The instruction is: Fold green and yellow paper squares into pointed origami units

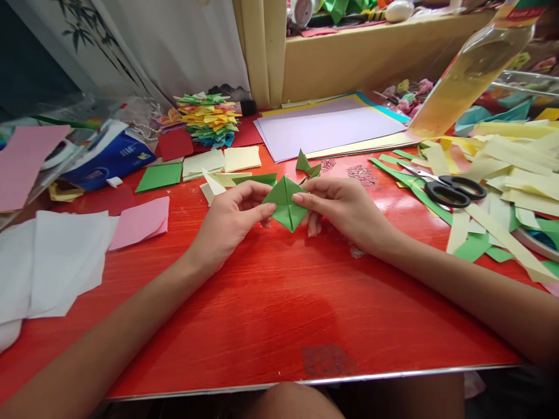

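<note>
A green folded paper, diamond-shaped with creases crossing at its middle, is held up over the red table. My left hand pinches its left corner between thumb and fingers. On the opposite corner, my right hand grips it the same way, thumb in front. Just behind the hands lie a small folded green piece and, to the left, a pale folded paper beside another green piece.
Black-handled scissors lie among green and cream paper strips at right. A tilted bottle stands behind them. Lilac sheets and a stack of folded colored papers are at the back. White sheets and pink paper lie left.
</note>
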`<state>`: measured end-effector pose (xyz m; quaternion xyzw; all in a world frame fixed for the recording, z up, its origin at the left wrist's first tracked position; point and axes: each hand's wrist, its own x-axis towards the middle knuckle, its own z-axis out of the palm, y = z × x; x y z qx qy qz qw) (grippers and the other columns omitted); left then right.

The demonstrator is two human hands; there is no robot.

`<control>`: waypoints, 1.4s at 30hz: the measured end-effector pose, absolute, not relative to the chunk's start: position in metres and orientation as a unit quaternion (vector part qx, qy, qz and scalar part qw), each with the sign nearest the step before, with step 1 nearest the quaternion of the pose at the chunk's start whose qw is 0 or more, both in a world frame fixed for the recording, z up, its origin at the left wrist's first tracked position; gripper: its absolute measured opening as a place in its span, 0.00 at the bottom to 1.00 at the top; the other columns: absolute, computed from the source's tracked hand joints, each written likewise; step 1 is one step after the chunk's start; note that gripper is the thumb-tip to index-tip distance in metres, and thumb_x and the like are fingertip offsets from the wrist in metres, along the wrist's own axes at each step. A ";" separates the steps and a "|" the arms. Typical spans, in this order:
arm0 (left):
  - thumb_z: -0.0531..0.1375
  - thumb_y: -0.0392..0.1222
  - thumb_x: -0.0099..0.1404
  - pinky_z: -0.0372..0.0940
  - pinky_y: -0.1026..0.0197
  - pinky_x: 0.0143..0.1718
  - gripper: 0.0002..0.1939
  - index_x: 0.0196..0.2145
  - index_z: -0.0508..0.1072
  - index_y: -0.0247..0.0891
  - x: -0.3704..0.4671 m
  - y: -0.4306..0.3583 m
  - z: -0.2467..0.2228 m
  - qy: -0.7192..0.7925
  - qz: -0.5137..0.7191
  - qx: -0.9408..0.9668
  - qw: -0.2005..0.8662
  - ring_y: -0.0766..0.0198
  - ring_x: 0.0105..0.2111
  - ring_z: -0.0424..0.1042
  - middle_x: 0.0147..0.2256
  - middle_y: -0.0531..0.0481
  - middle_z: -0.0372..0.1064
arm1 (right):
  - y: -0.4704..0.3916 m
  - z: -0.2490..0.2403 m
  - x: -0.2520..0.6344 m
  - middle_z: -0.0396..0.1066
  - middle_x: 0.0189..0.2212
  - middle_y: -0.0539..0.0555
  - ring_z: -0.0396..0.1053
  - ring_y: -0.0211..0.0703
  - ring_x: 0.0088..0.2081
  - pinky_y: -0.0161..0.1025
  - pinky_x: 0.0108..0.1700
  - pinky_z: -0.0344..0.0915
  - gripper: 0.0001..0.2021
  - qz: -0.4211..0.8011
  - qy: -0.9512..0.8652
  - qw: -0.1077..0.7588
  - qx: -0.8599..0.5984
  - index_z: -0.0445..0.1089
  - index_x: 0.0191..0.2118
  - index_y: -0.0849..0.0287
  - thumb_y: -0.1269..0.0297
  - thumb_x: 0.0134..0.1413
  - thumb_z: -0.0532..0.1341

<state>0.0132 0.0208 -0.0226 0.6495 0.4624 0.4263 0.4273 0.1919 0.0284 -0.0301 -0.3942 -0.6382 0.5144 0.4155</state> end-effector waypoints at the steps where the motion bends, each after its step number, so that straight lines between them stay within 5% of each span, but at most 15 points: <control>1: 0.60 0.39 0.54 0.65 0.65 0.30 0.08 0.35 0.70 0.37 0.013 0.020 -0.022 0.462 0.421 0.652 0.430 0.70 0.26 0.67 0.31 0.52 0.68 | 0.028 -0.030 0.191 0.65 0.13 0.46 0.65 0.35 0.14 0.32 0.17 0.60 0.09 0.511 -0.637 0.422 -0.393 0.67 0.31 0.60 0.59 0.49 0.60; 10: 0.60 0.36 0.54 0.66 0.67 0.32 0.06 0.32 0.72 0.38 0.012 0.023 -0.023 0.436 0.460 0.616 0.469 0.70 0.29 0.68 0.30 0.54 0.69 | 0.036 -0.035 0.195 0.73 0.28 0.50 0.70 0.33 0.26 0.33 0.33 0.69 0.10 0.635 -0.571 0.427 -0.298 0.72 0.38 0.58 0.71 0.50 0.57; 22: 0.53 0.33 0.58 0.66 0.66 0.34 0.08 0.31 0.72 0.36 0.012 0.022 -0.022 0.438 0.472 0.585 0.493 0.70 0.28 0.68 0.32 0.52 0.68 | 0.034 -0.030 0.194 0.72 0.26 0.52 0.71 0.37 0.30 0.37 0.40 0.69 0.09 0.634 -0.558 0.419 -0.333 0.74 0.29 0.60 0.75 0.47 0.56; 29: 0.51 0.45 0.62 0.65 0.66 0.32 0.13 0.37 0.70 0.36 0.014 0.022 -0.021 0.450 0.468 0.588 0.482 0.66 0.34 0.68 0.35 0.48 0.69 | 0.031 -0.029 0.195 0.73 0.27 0.52 0.71 0.36 0.30 0.36 0.39 0.69 0.10 0.587 -0.602 0.409 -0.356 0.74 0.35 0.59 0.72 0.50 0.56; 35: 0.52 0.37 0.61 0.65 0.65 0.32 0.17 0.48 0.66 0.44 0.015 0.019 -0.023 0.469 0.406 0.688 0.378 0.66 0.35 0.67 0.38 0.52 0.67 | 0.027 -0.026 0.191 0.71 0.30 0.51 0.71 0.36 0.31 0.35 0.37 0.70 0.04 0.601 -0.612 0.382 -0.344 0.69 0.32 0.61 0.70 0.49 0.58; 42: 0.54 0.33 0.60 0.63 0.62 0.38 0.24 0.53 0.59 0.48 0.018 0.010 -0.023 0.453 0.349 0.797 0.195 0.67 0.33 0.66 0.33 0.53 0.66 | 0.024 -0.027 0.188 0.66 0.17 0.47 0.66 0.34 0.18 0.31 0.20 0.64 0.05 0.548 -0.652 0.380 -0.361 0.62 0.32 0.61 0.65 0.52 0.57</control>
